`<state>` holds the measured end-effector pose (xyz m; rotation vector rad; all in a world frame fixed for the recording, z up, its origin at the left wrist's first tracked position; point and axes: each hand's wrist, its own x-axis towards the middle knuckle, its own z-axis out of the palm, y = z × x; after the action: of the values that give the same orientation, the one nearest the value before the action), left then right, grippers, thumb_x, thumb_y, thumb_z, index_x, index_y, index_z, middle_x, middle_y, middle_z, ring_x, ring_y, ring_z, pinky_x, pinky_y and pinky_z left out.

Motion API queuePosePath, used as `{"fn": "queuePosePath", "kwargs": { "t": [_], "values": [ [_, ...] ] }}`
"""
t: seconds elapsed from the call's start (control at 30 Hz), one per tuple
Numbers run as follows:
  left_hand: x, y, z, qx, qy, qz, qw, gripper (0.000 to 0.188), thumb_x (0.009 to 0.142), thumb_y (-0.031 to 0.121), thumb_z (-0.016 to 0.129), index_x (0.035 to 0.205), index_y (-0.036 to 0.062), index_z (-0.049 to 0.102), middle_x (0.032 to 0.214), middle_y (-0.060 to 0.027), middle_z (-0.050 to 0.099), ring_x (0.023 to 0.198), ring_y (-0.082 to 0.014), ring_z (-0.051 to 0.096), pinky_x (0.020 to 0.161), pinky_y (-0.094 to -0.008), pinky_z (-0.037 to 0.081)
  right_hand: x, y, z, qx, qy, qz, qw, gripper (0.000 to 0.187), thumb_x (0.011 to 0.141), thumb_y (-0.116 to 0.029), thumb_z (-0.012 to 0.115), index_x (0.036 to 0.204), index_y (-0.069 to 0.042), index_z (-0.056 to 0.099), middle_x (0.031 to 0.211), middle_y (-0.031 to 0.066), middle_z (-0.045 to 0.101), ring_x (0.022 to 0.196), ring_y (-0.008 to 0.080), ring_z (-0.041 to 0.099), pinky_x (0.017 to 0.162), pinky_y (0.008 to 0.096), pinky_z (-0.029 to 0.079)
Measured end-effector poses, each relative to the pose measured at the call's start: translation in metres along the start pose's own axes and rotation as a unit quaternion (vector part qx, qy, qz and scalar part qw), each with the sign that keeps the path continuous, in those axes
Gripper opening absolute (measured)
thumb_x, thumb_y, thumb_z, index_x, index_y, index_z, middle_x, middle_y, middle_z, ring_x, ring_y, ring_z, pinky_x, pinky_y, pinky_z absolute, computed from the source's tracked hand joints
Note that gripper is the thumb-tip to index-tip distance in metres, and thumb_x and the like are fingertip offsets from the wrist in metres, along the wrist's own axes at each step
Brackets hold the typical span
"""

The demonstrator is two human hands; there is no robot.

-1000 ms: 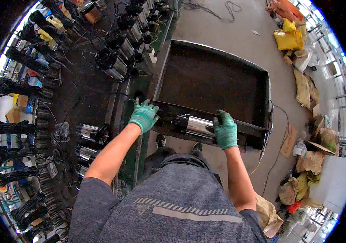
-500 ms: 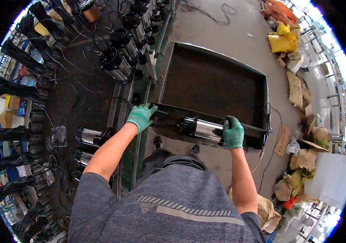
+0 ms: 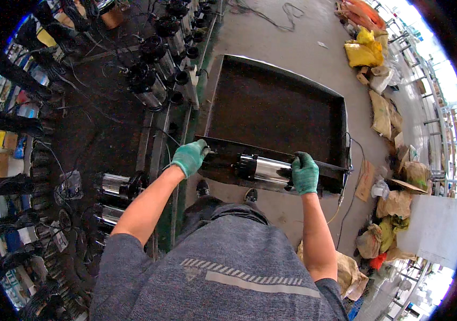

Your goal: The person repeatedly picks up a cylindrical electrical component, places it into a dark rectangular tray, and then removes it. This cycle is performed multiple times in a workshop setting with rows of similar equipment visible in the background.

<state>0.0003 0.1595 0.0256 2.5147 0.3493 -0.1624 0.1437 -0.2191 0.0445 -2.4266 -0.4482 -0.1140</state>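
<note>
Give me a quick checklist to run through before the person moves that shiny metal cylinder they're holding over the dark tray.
1. Right hand wrapped round one end of the cylinder: ok.
2. Left hand on the cylinder's other end: cannot tell; it is at the tray's near rim, contact hidden.
3. Cylinder level, lying along the near rim of the tray: ok.
4. Both hands gloved: ok.
5. Tray interior free of other items: ok, it looks bare and dark.
6. Cable hanging by the tray's right corner kept out of the way: cannot tell.
</note>
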Motion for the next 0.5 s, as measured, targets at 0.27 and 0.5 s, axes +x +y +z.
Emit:
{"fn": "queuePosePath", "kwargs": {
  "t": [0.27,0.5],
  "values": [
    [-0.024,-0.038,0.053,-0.391,0.031,-0.034,0.919,0.024,0.103,0.027,0.065,0.112,0.0053,0.069,0.094,-0.0035,0.071,0.087,-0.0135,0.063,0.079,-0.0304,0.051,0.0,-0.005,-0.001,-0.01,-0.003,-0.009,1.0,0.02,0.093,-0.01,0.064,0.111,-0.004,0.072,0.097,0.0186,0.074,0.087,0.032,0.073,0.081,0.0387,0.057],
    [-0.015,-0.028,0.076,-0.405,0.007,-0.034,0.914,0.029,0.104,0.034,0.064,0.111,0.0065,0.07,0.089,-0.0006,0.069,0.077,-0.0096,0.06,0.069,-0.0291,0.051,0.001,-0.008,-0.002,0.008,-0.013,0.022,1.0,0.02,0.091,-0.012,0.065,0.108,-0.004,0.071,0.103,0.0191,0.072,0.094,0.0376,0.07,0.084,0.0432,0.056]
  ]
}}
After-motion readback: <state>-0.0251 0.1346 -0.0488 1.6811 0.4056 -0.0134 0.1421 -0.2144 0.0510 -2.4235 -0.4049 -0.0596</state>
